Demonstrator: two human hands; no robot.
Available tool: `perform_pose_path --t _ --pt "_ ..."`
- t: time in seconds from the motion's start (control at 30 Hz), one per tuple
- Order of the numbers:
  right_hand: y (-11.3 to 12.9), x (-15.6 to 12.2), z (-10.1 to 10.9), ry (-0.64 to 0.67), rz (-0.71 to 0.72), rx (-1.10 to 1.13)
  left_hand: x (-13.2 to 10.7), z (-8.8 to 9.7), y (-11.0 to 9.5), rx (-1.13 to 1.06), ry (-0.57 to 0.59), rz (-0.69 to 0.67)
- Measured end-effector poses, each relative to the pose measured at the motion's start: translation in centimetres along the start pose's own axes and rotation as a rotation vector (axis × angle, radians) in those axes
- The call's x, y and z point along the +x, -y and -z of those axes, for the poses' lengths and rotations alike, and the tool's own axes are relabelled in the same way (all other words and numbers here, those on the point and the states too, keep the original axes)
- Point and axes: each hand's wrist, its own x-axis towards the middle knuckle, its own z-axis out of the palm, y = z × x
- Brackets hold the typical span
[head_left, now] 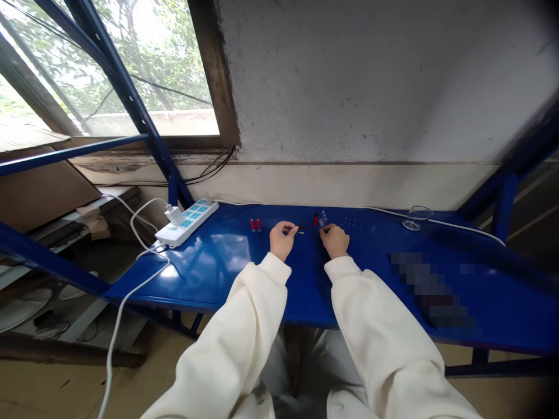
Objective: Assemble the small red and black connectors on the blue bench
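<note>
My left hand [283, 240] is above the blue table, its thumb and fingers pinched together. A thin, small item [300, 233] with a pale end shows at its fingertips; its kind is too small to tell. To its right, my right hand [335, 241] has its fingers closed at a small clear piece [322, 221], which looks like glass or plastic. Just left of that is a small red-and-black item [315, 219]. Two short red cylinders [255, 225] with pale ends stand side by side left of my left hand. Several tiny clear pieces [350, 222] lie right of my right hand.
On the left of the blue table [209, 273] lies a white power strip [187, 224] with a plug and a trailing cable [116, 326]. A clear glass dish [413, 221] is at the back right. A blurred dark object [430, 288] lies nearer. Blue metal posts frame both sides.
</note>
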Motion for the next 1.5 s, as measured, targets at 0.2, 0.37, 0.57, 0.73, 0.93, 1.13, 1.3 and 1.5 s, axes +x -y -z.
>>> perform_pose_path --t 0.2,0.37,0.57,0.73,0.93,1.13,1.3,1.5 --pt "0.4 -0.5 0.5 -0.023 0.104 0.001 -0.3 0.9 0.2 -0.070 -0.068 0.065" --pt "1.4 -2.0 0.9 -0.019 0.370 -0.051 -0.4 0.7 0.1 -0.057 -0.064 0.012" --pt "2.1 -2.8 1.2 0.020 0.467 -0.109 -0.6 0.6 0.1 -0.083 -0.016 -0.013" --pt "2.0 -2.8 1.1 0.018 0.489 -0.120 -0.7 0.5 -0.1 -0.080 0.012 -0.003" --pt "2.1 -2.9 1.4 0.011 0.453 -0.111 -0.7 0.6 -0.2 -0.055 -0.035 -0.038" --pt "2.0 -2.8 1.4 0.033 0.507 -0.095 -0.7 0.7 0.1 -0.036 -0.037 -0.052" --pt "2.0 -2.8 1.3 0.039 0.513 -0.095 -0.9 0.5 0.2 -0.010 -0.022 -0.148" --pt "2.0 -3.0 1.6 0.031 0.499 -0.077 -1.5 0.4 -0.2 0.080 0.130 -0.321"
